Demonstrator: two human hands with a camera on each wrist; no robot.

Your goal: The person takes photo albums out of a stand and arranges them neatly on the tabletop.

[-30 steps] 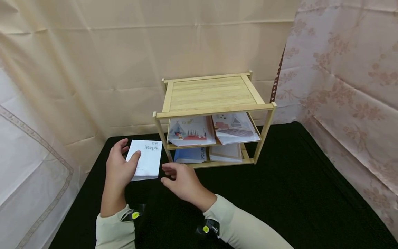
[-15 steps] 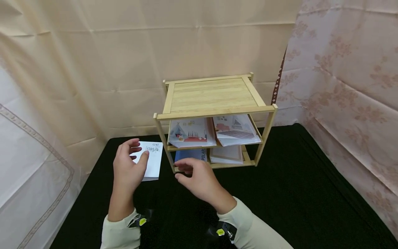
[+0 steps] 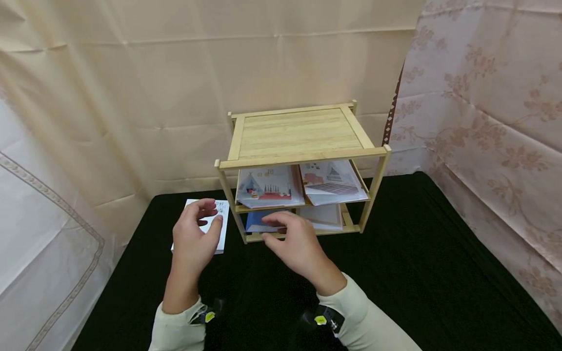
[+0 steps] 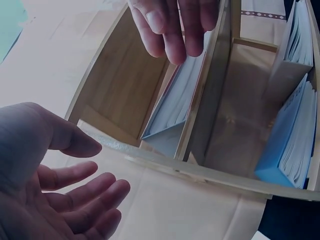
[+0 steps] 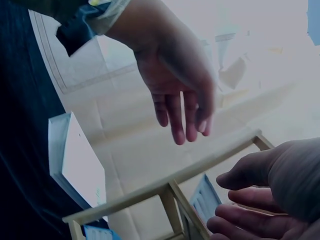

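White book (image 5: 81, 161) beyond my left grip (image 3: 194, 239), its long axis running away from me.
I see it lying flat on the table (image 3: 395, 273), left of the wooden shelf (image 3: 303, 132); the left grip is nearer, empty, fingers loosely bent, apart from the cover. My right grip (image 3: 303, 246), also empty, thumb and fingers parted, is before the shelf, near the blue book (image 3: 258, 222) inside.

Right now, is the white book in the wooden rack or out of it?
Out: in the head view, the white book lies on the black tabletop, left of the wooden rack.
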